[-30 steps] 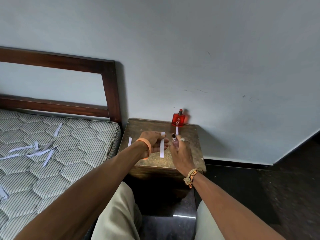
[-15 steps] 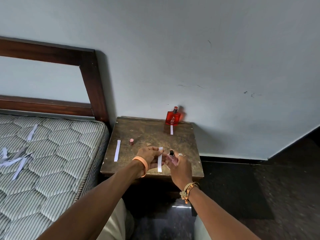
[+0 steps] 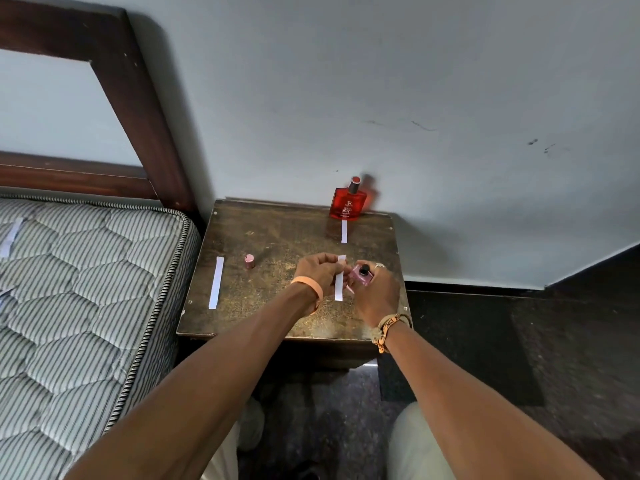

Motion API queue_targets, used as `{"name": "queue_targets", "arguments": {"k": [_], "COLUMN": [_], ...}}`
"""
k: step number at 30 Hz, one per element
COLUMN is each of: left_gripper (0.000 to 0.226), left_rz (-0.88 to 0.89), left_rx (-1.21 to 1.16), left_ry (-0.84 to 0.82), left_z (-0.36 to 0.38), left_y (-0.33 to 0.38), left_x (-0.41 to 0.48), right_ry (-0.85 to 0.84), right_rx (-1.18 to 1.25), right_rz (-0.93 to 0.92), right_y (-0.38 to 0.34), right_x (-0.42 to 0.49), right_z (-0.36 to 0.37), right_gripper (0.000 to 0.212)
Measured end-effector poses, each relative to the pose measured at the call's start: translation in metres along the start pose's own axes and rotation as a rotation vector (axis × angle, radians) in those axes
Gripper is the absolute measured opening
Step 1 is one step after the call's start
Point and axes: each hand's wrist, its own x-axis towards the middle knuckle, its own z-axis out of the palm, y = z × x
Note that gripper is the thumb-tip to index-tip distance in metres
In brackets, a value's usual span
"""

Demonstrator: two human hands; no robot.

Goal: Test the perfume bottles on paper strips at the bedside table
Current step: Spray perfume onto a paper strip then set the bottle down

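2 btls (image 3: 348, 204) (image 3: 360, 276), 1 cap (image 3: 249, 261), 3 strips (image 3: 216, 282) (image 3: 339, 289) (image 3: 344, 232) at table (image 3: 277, 233)

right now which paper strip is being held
The strip pinched in the left hand, beside the pink bottle; the others lie flat on the table or mattress.

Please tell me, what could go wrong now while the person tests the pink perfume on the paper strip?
1. The left hand pinches the paper strip right beside the open pink bottle in the right hand, so spray may hit fingers instead of paper.
2. The pink cap stands loose on the bedside table; a forearm could knock it off.
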Motion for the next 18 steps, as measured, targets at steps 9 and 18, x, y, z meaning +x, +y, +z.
{"name": "queue_targets", "arguments": {"k": [9,18], "left_gripper": [0.014,0.015], "left_rz": [-0.052,-0.062], "left_rx": [0.008,-0.023], "left_ry": [-0.001,-0.002], "left_z": [0.002,0.000], "left_y": [-0.018,-0.019], "left_x": [0.018,0.019], "right_ry": [0.004,-0.029], "right_rx": [-0.036,-0.098], "right_rz": [0.015,-0.036], "right_y": [0.019,0.019], "right_x": [0.009,0.008], "right_z": [0.011,0.008], "right_gripper": [0.029,0.037]}}
